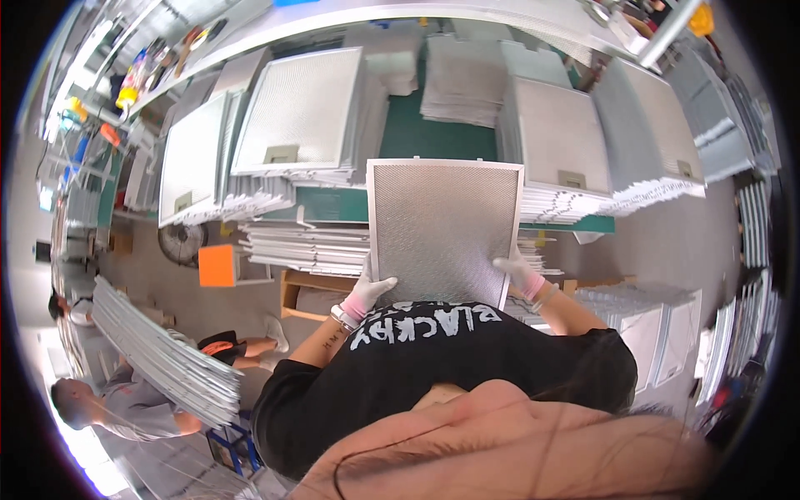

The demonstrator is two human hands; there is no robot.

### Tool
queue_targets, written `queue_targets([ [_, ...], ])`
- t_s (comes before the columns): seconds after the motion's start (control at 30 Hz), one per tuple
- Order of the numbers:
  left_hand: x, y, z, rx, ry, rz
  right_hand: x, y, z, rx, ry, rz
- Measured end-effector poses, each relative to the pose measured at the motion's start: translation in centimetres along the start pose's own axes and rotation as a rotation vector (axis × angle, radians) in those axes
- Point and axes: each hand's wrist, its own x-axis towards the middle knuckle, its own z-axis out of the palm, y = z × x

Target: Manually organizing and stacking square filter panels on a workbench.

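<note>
Upright in front of my chest is a mesh filter panel (pixel 446 225) with a thin silver frame. My left hand (pixel 367 292), in a white and pink glove, grips its lower left edge with the thumb across the mesh face. On the opposite edge my right hand (pixel 522 277), gloved the same way, holds the frame with its thumb on the front; its other fingers are partly hidden behind. The panel's lower edge is hidden by my black shirt. Beyond it, stacks of similar panels (pixel 296 112) stand on a green-topped bench (pixel 404 129).
More panel stacks (pixel 560 133) stand on the bench's right, and others lie on a shelf beneath (pixel 308 250). A white rack shelf (pixel 467 12) runs across the back. At left are an orange stool (pixel 217 265), a fan (pixel 182 243) and a co-worker (pixel 137 400) beside a long panel stack (pixel 167 354).
</note>
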Motion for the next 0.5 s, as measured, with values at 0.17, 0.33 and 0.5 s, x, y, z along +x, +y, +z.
queue_targets([
  [0.17,2.8,3.8,3.1,-0.004,-0.043,-0.040,-5.9,1.2,0.7,-0.155,0.129,-0.113],
  [0.33,10.7,10.7,9.1,0.260,-0.225,0.175,-4.2,-6.9,-4.9,-0.471,0.533,-0.207],
  [0.5,21.4,15.6,17.8,0.261,-0.324,0.008,-3.7,-19.0,-12.1,-0.428,0.636,-0.233],
])
